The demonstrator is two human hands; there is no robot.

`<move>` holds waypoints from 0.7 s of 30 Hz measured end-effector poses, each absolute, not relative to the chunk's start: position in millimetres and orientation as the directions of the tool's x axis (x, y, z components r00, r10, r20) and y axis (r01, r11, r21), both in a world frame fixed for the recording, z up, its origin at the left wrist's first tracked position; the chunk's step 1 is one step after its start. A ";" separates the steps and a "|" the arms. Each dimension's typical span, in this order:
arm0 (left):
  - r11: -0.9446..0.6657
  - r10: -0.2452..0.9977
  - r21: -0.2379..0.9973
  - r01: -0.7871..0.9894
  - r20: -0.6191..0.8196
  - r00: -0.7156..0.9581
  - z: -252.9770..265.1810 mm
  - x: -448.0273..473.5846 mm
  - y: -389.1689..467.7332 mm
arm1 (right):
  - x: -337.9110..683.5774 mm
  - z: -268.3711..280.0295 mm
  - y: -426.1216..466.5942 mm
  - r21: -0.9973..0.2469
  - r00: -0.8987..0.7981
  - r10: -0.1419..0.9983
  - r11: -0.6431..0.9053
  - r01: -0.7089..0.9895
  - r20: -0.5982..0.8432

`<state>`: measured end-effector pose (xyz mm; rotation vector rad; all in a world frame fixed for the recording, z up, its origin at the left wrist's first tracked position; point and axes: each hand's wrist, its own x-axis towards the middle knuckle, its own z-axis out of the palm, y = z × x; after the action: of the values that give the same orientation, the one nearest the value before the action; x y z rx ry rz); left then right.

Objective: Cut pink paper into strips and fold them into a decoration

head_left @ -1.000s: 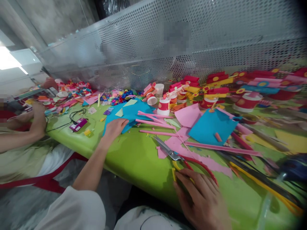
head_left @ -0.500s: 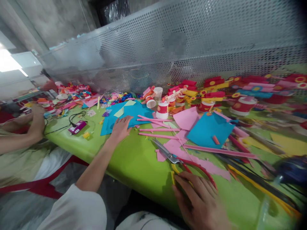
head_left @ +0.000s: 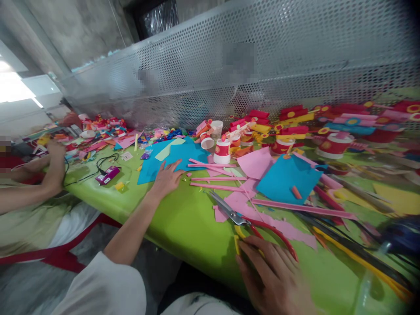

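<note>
Left hand (head_left: 167, 179): is being held spread, partly over the blue sheet (head_left: 149, 170), apparently for steadying.
Right hand (head_left: 272, 271): is being held curled at the scissors (head_left: 236, 216), presumably for control; pinching cannot be told.
Scissors: are being supported across pink scraps (head_left: 236, 203); red-handled, silver-bladed.
Blue sheet: is being borne by the green table (head_left: 187, 214); bright, unpatterned.

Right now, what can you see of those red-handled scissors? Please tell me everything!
The scissors have silvery, metal-looking blades, closed or nearly so, and curved red handles. They lie over ragged pink paper on the green table, tips pointing away and leftward. The right hand covers part of the handles; I can't tell whether it grips them, or whether the yellow piece beside it belongs to them.
</note>
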<state>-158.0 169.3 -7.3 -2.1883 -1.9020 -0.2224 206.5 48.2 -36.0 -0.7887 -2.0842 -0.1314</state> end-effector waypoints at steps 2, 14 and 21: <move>-0.115 0.960 -0.060 0.991 0.249 0.127 -10.0 -156.8 170.0 | 206.8 -37.0 48.3 -0.195 -0.410 0.492 0.789 0.582 0.768; -0.009 0.964 -0.025 1.000 0.266 0.015 -11.4 -149.3 166.6 | 207.5 -39.1 47.8 -0.184 -0.404 0.482 0.789 0.586 0.778; 0.008 0.968 -0.009 1.000 0.251 -0.006 -13.5 -151.8 167.0 | 207.7 -38.4 47.9 -0.178 -0.398 0.472 0.790 0.586 0.787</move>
<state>-151.8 167.0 -13.5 -2.0745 -2.0896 -0.2550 207.7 47.9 -38.4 -0.7861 -2.0632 -0.1576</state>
